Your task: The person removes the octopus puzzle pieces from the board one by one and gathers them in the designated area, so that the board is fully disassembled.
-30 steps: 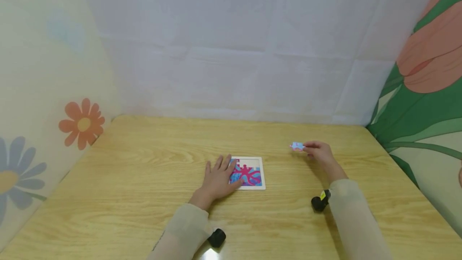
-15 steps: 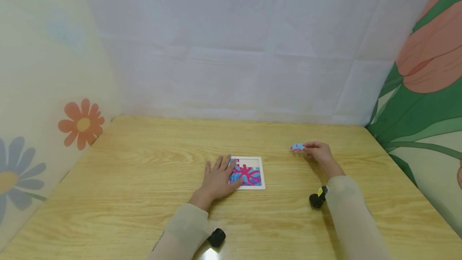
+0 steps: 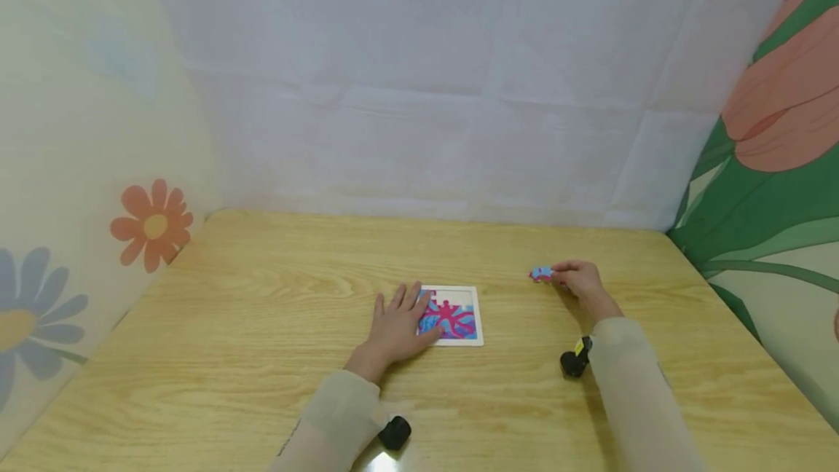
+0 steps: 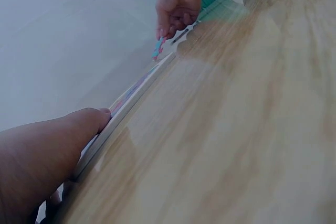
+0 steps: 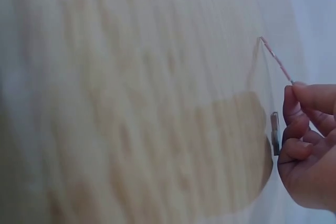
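Note:
My left hand (image 3: 396,330) lies spread over the left side of a white-framed jigsaw puzzle (image 3: 479,323), its thumb along the lower part. The puzzle shows a pink octopus-like figure on blue, and the upper part of the frame is a bare white recess. To the right of it, my right hand (image 3: 583,285) pinches a blue and pink puzzle piece (image 3: 540,274) between thumb and fingertips. In the right wrist view that puzzle piece (image 5: 276,60) appears edge-on, tilted above the table. Another flat piece (image 5: 275,134) is near the curled fingers, mostly hidden in the head view.
The light wooden table (image 3: 275,261) extends around both hands. A white cloth (image 3: 419,93) hangs behind it, with flower-printed panels (image 3: 786,122) at the sides. Black wrist cameras (image 3: 395,433) sit by both sleeves.
The puzzle piece in my right hand has come down slightly and turned a little, and the right wrist has shifted slightly. My left hand keeps its place on the puzzle.

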Demonstrator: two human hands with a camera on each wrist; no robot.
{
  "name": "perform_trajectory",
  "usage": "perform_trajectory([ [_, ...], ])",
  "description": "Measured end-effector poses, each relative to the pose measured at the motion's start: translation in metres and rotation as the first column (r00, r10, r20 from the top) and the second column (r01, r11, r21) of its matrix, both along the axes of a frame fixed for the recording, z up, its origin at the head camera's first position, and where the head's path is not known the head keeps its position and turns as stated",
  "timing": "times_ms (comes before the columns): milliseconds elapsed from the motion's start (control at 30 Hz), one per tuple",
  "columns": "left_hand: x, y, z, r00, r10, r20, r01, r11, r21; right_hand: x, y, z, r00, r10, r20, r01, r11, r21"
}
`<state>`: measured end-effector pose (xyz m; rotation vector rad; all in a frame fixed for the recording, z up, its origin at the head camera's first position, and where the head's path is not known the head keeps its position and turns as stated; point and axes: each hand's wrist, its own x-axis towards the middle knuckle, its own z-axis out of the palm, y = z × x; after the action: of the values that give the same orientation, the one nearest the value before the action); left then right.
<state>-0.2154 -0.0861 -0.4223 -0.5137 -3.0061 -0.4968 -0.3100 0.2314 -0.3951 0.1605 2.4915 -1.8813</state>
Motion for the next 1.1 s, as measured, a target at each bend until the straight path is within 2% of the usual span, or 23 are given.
perform_trajectory([
  [133,0.000,0.001,0.000,1.000,0.001,-0.003,-0.001,1.000,0.001,-0.013,0.004,-0.012,0.999,-0.034,0.014,0.033,0.998,0.056],
  [300,0.000,0.000,-0.001,1.000,0.002,-0.002,-0.002,1.000,0.002,-0.074,0.044,-0.083,0.998,0.033,-0.046,-0.032,0.999,0.011],
  [333,0.001,0.000,-0.001,1.000,0.003,0.000,-0.003,1.000,0.003,-0.076,0.047,-0.089,0.997,0.053,-0.059,-0.054,0.999,-0.011],
  [367,0.001,0.000,-0.001,1.000,0.003,0.001,-0.003,1.000,0.004,-0.088,0.053,-0.103,0.994,0.070,-0.088,-0.073,0.997,-0.024],
  [433,0.001,0.000,-0.001,1.000,0.005,0.004,-0.005,1.000,0.007,-0.094,0.057,-0.109,0.993,0.069,-0.094,-0.069,0.998,-0.004],
  [467,0.001,0.000,-0.001,1.000,0.005,0.004,-0.005,1.000,0.009,-0.093,0.055,-0.108,0.997,0.046,-0.064,-0.044,0.999,0.029],
  [533,0.002,0.000,0.000,1.000,0.007,0.009,-0.007,1.000,0.009,-0.090,0.052,-0.103,0.997,0.035,-0.070,-0.032,0.998,0.047],
  [567,0.002,0.000,0.000,1.000,0.008,0.010,-0.008,1.000,0.008,-0.095,0.053,-0.105,0.998,0.015,-0.060,-0.010,0.997,0.080],
  [600,0.002,0.000,0.000,1.000,0.008,0.011,-0.008,1.000,0.007,-0.091,0.051,-0.101,0.997,0.019,-0.073,-0.013,0.997,0.079],
  [667,0.001,0.000,0.000,1.000,0.008,0.012,-0.008,1.000,0.006,-0.074,0.039,-0.082,0.998,0.004,-0.057,0.004,0.992,0.127],
  [733,0.001,0.000,0.000,1.000,0.008,0.011,-0.008,1.000,0.003,-0.053,0.026,-0.059,0.998,-0.005,-0.070,0.017,0.985,0.171],
  [800,0.001,0.001,0.000,1.000,0.006,0.010,-0.006,1.000,0.000,-0.038,0.017,-0.043,0.996,0.002,-0.085,0.015,0.981,0.195],
  [833,0.001,0.000,-0.001,1.000,0.006,0.009,-0.006,1.000,-0.001,-0.026,0.009,-0.029,0.998,-0.022,-0.056,0.035,0.970,0.240],
  [900,0.001,0.000,-0.001,1.000,0.005,0.008,-0.005,1.000,-0.003,-0.016,0.004,-0.019,0.998,-0.007,-0.069,0.024,0.969,0.248],
  [967,0.000,0.000,-0.001,1.000,0.004,0.006,-0.004,1.000,-0.001,-0.010,0.000,-0.012,0.998,-0.006,-0.059,0.021,0.966,0.259],
  [1100,0.000,0.000,-0.002,1.000,0.003,0.002,-0.003,1.000,0.004,-0.008,-0.002,-0.009,0.999,-0.014,-0.042,0.025,0.962,0.273],
])
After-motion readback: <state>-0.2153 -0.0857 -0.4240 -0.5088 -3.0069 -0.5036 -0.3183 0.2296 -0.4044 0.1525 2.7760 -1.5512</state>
